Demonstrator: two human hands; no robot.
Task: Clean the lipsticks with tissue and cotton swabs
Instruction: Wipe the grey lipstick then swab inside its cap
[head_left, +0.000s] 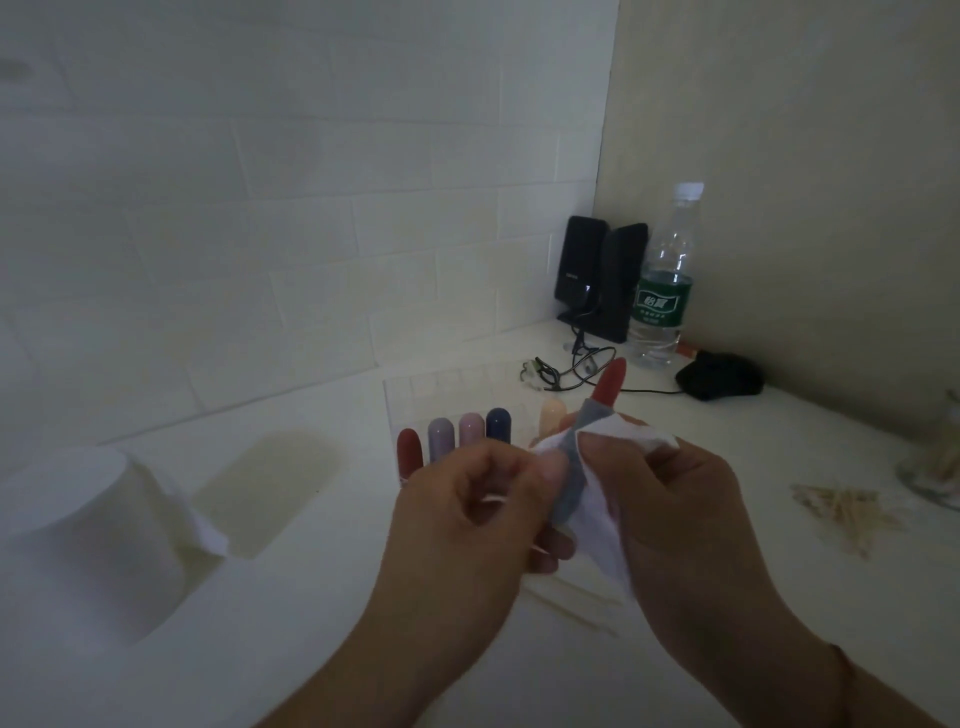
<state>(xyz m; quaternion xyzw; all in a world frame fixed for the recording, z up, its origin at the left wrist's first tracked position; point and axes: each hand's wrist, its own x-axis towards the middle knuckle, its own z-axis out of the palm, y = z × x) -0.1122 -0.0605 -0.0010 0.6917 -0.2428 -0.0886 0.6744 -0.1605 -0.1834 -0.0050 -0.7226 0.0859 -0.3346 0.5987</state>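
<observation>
Lipstick with grey tube and red tip (597, 426) sits mid-surface, left hand (467, 530) fingers clamped on its lower barrel, right hand (675, 509) fingers pinching soft white tissue (602, 525) around it. Judged light, slippery; tip smears easily, so grip the barrel.

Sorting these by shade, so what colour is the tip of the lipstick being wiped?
Red, above a grey barrel: the lipstick shows best in the head view.
</observation>
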